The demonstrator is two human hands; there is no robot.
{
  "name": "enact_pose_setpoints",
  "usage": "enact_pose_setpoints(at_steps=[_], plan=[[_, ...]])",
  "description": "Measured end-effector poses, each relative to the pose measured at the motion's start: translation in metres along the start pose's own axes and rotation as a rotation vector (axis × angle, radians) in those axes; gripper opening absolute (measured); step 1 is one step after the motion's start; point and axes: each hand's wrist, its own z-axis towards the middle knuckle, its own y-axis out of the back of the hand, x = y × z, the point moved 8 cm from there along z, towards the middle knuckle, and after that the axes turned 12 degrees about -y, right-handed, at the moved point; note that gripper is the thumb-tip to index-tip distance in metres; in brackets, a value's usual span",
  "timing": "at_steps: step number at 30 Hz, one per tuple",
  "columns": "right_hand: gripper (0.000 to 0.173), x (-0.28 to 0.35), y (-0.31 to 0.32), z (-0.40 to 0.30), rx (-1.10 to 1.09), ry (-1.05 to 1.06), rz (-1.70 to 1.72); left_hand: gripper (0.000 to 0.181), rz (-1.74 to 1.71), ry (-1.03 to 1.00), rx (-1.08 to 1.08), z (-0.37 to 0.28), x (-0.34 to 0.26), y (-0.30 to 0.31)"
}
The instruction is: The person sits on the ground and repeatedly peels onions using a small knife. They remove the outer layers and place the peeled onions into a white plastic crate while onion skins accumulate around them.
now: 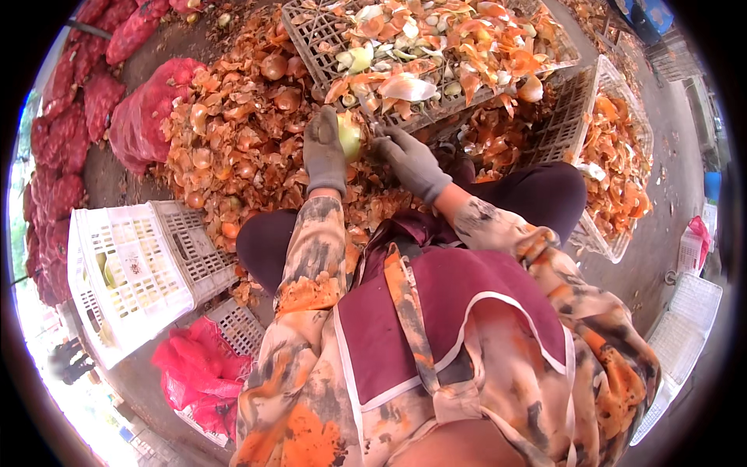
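Observation:
My left hand (324, 146), in a grey knit glove, holds a partly peeled onion (350, 139) with its pale green flesh facing right. My right hand (413, 162), gloved the same way, is closed around a small knife (366, 110); the handle is mostly hidden by the fingers, and the blade points up and left, close to the onion. Both hands are over a heap of brown onion skins and unpeeled onions (233, 140). Just beyond them, an upturned plastic crate (318, 55) carries onion skins and pale trimmings (402, 52).
Right of my knee stands a crate (554, 131) beside another full of skins (618, 175). White crates (131, 265) with pale contents are at left, near a crumpled red mesh bag (201, 368). Filled red mesh sacks (154, 114) lie at upper left. Several white crates (683, 327) stand far right.

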Motion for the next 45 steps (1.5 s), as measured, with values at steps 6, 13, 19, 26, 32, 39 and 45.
enact_pose_setpoints(at_steps=[6,13,19,26,32,39,45], plan=[[0.031,0.012,-0.005,-0.032,0.093,0.216,-0.4,0.051,-0.192,0.377,-0.01,0.006,0.019,-0.004],[0.03,0.013,-0.016,-0.012,0.161,0.139,-0.4,0.051,0.428,0.276,0.275,0.018,0.019,-0.005],[0.038,0.034,-0.025,0.003,0.155,0.17,-0.498,0.049,0.723,-0.255,0.184,0.017,0.094,0.009],[0.037,0.024,-0.016,0.001,0.117,0.157,-0.498,0.065,1.35,-0.506,0.434,0.018,0.029,-0.013],[0.039,0.034,-0.016,0.011,0.12,0.165,-0.478,0.07,1.753,-0.269,0.806,0.013,0.016,-0.02],[0.037,0.001,-0.006,0.026,0.074,0.21,-0.376,0.067,1.807,-0.285,0.923,0.018,0.015,-0.024],[0.028,-0.045,0.013,-0.006,0.114,0.003,-0.15,0.083,1.125,-0.305,0.558,0.009,0.054,-0.005]])
